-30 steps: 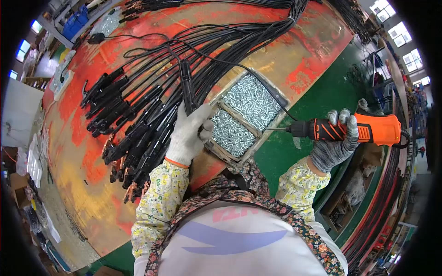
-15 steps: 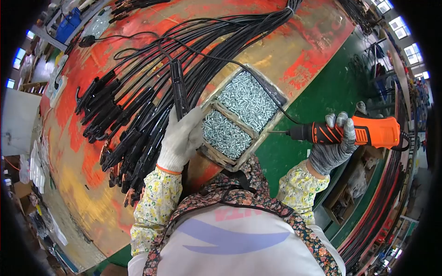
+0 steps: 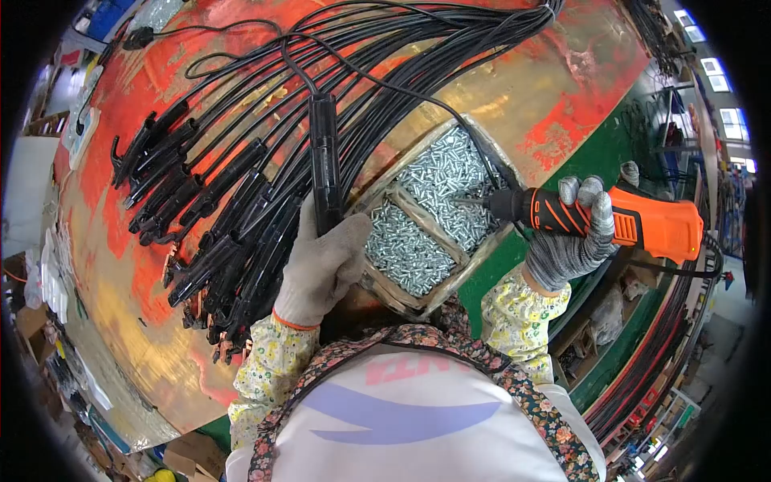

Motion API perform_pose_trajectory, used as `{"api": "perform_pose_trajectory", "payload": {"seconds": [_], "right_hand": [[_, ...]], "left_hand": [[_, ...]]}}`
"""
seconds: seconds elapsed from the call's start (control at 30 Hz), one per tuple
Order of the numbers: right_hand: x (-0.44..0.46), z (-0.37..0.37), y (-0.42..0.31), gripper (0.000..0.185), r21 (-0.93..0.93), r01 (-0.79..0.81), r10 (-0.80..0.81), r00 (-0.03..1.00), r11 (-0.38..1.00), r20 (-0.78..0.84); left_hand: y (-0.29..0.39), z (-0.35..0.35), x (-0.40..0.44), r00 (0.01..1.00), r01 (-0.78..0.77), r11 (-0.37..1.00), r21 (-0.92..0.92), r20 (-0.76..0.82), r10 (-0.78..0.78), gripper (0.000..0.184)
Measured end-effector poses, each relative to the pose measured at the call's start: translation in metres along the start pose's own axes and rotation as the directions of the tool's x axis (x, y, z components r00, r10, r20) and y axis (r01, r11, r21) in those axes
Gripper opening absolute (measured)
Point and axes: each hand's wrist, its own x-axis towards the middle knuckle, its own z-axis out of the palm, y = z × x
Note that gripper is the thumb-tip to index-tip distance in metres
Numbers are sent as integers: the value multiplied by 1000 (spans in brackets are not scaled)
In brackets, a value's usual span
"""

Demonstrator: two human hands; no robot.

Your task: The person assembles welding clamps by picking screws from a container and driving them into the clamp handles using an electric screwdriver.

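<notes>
My left hand, in a pale work glove, is closed around a black cable handle held upright, its cable leaving the top. My right hand, in a grey striped glove, grips an orange electric screwdriver lying level and pointing left. The screwdriver's chuck and bit reach over a divided box of small silvery screws. Whether the bit touches any screw I cannot tell. More black handles, some with copper-coloured ends, lie left of my left hand.
A thick bundle of black cables runs across the red and tan worn tabletop. The screwdriver's cord crosses over the screw box. Shelves with boxes and long cables are on the right.
The screwdriver has moved left relative to the box, so its bit now lies over the screws rather than at the rim. My left hand still holds the handle. The view has shifted slightly.
</notes>
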Motion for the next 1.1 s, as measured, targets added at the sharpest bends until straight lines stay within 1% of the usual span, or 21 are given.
{"api": "perform_pose_trajectory", "payload": {"seconds": [0.1,0.13,0.17,0.27,0.37,0.47,0.57,0.67,0.77,0.87,0.97,1.0,1.1], "right_hand": [[-1,3,11,60,49,1,-3,999,999,34],[-1,7,13,59,3,26,-26,999,1000,27],[-2,8,15,59,-4,23,-23,999,1000,28],[0,9,24,56,-15,22,-21,998,1000,51],[-2,13,28,55,7,-44,44,999,999,10],[-2,8,35,56,89,-78,69,993,993,96],[-1,6,40,57,54,-55,50,994,997,95],[2,17,42,57,86,-60,50,993,995,105],[2,32,41,64,47,-25,25,1000,999,-6],[5,29,29,58,-10,-29,30,998,1000,56],[9,18,20,56,96,-32,26,998,995,61],[11,12,17,52,110,-56,47,995,992,84],[19,8,8,48,177,-81,61,991,981,117]], "left_hand": [[2,-1,5,999,47,999,-15,-10,-47,57],[5,1,4,997,69,998,-14,-18,-69,61],[6,2,3,996,89,996,-14,-25,-89,64],[0,0,5,997,51,999,-2,-63,-51,73],[5,-2,3,988,136,989,58,-86,-131,80],[7,-2,3,987,145,988,50,-82,-141,81],[8,-1,1,990,126,992,30,-71,-123,83],[6,-3,3,987,138,990,36,-81,-135,85],[8,-2,1,988,131,990,47,-86,-126,88],[10,3,-1,982,121,990,71,-158,-109,67],[10,3,2,986,101,993,65,-141,-91,66],[8,1,2,987,106,992,64,-132,-97,68],[15,8,-2,983,130,991,35,-136,-124,68]]}}
